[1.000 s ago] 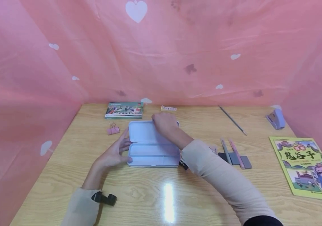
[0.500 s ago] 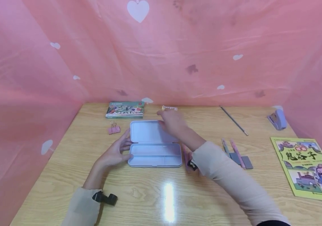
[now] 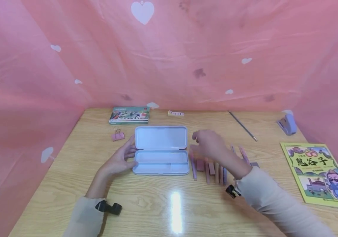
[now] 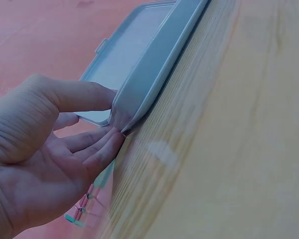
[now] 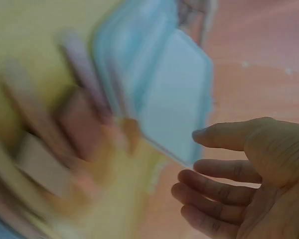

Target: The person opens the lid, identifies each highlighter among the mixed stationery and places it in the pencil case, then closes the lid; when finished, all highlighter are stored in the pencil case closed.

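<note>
A light blue pencil case (image 3: 161,137) stands open on the table, its lid tipped back and its divided tray facing up. My left hand (image 3: 121,160) holds the case's left end; in the left wrist view the thumb and fingertips pinch its corner. To the right of the case, my right hand (image 3: 213,146) hovers with nothing in it, its fingers loosely spread in the right wrist view. Under and in front of that hand lie several markers (image 3: 207,172) in a row, along with small dark red blocks (image 5: 82,122). The right wrist view is blurred.
Behind the case are a boxed set (image 3: 129,116), a pink binder clip (image 3: 118,136) and a small strip (image 3: 176,113). Rightward lie a pencil (image 3: 242,125), a pink pen (image 3: 244,154), a purple stapler (image 3: 287,124) and a yellow-green book (image 3: 320,172). Pink cloth surrounds the table.
My right hand has left the case's lid and moved right, toward me, above the markers, which now show. The left hand has stayed at the case's left end.
</note>
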{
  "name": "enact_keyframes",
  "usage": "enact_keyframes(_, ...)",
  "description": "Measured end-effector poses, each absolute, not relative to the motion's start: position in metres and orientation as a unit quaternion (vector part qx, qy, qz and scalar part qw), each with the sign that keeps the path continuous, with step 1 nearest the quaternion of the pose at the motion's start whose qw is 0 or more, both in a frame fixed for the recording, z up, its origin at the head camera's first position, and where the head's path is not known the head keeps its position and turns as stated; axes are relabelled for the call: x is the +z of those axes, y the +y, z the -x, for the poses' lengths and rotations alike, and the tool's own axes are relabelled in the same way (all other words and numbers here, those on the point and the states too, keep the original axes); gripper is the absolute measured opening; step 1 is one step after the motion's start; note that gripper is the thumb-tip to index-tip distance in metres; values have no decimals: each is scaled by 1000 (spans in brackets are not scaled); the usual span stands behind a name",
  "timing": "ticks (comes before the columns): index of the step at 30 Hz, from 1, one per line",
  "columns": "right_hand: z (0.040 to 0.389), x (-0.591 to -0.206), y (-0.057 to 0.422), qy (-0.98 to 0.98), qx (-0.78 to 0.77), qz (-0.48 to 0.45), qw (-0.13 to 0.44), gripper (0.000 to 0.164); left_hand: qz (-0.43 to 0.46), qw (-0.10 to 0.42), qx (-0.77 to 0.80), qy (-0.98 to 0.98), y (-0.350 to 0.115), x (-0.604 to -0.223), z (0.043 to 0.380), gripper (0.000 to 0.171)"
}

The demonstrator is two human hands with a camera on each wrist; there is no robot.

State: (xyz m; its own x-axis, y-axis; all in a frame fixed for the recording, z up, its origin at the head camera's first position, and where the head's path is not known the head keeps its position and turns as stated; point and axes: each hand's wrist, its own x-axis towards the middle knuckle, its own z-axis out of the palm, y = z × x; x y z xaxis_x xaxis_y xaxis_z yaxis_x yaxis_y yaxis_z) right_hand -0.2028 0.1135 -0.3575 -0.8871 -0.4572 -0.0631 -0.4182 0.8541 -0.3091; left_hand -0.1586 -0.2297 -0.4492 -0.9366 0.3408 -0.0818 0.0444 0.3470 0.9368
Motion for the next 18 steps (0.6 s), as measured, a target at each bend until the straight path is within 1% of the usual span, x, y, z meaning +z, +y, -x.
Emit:
enact_keyframes(3, 195, -375, 114, 962, -148, 201, 109, 24, -122, 126, 555, 813, -230, -451, 159, 105)
enact_keyframes(5, 192, -385, 113, 963, -148, 194, 115, 18, -126, 123, 556, 812, -230, -452, 158, 105)
enact_keyframes(8, 190, -397, 111, 963, -163, 183, 114, 25, -134, 121, 555, 812, -230, -451, 157, 105)
enact_keyframes(10, 189, -404, 110, 963, -175, 174, 107, 27, -132, 122, 555, 812, -230, -450, 157, 105)
enact_keyframes(16, 192, -415, 108, 966, -198, 132, 100, 30, -127, 124, 561, 809, -230, -450, 157, 105)
enact_keyframes(18, 194, -412, 109, 965, -210, 123, 95, 26, -135, 124, 562, 807, -231, -451, 158, 104)
